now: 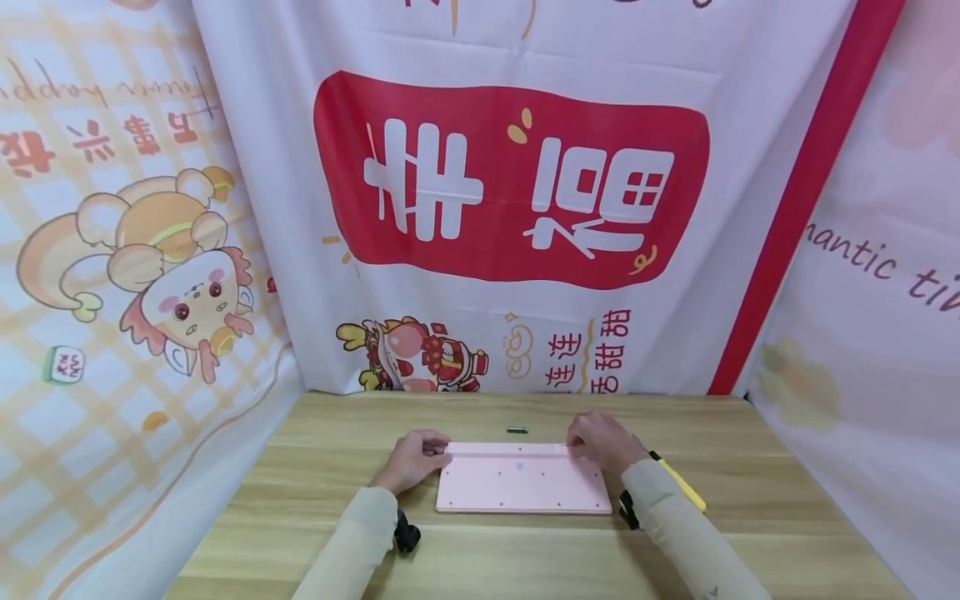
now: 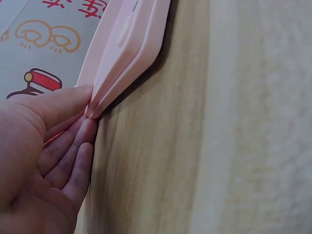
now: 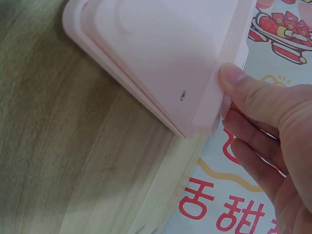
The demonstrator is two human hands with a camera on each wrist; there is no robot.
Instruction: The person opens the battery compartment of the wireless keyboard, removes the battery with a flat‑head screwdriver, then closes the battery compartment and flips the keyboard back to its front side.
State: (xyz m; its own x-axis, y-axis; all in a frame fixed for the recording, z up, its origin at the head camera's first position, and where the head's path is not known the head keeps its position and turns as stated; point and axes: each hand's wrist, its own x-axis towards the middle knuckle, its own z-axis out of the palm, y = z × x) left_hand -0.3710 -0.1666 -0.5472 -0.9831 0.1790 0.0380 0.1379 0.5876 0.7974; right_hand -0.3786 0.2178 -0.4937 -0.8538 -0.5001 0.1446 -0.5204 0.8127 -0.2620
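A flat pink keyboard (image 1: 525, 483) lies with its screw-dotted underside up, a raised ridge along its far edge. At its far left corner my left hand (image 1: 414, 460) pinches the edge; in the left wrist view, the thumb (image 2: 63, 103) is on the underside and the fingers are below the rim. My right hand (image 1: 606, 440) grips the far right end of the ridge. The right wrist view has that thumb (image 3: 239, 80) pressed on the ridge, with the fingers curled behind the edge. A small green battery (image 1: 517, 430) lies just beyond the keyboard.
A yellow-handled tool (image 1: 681, 483) lies right of the keyboard, partly hidden by the right wrist. The wooden table (image 1: 315, 500) ends at a printed cloth wall (image 1: 510, 333) at the back, with further cloths on both sides.
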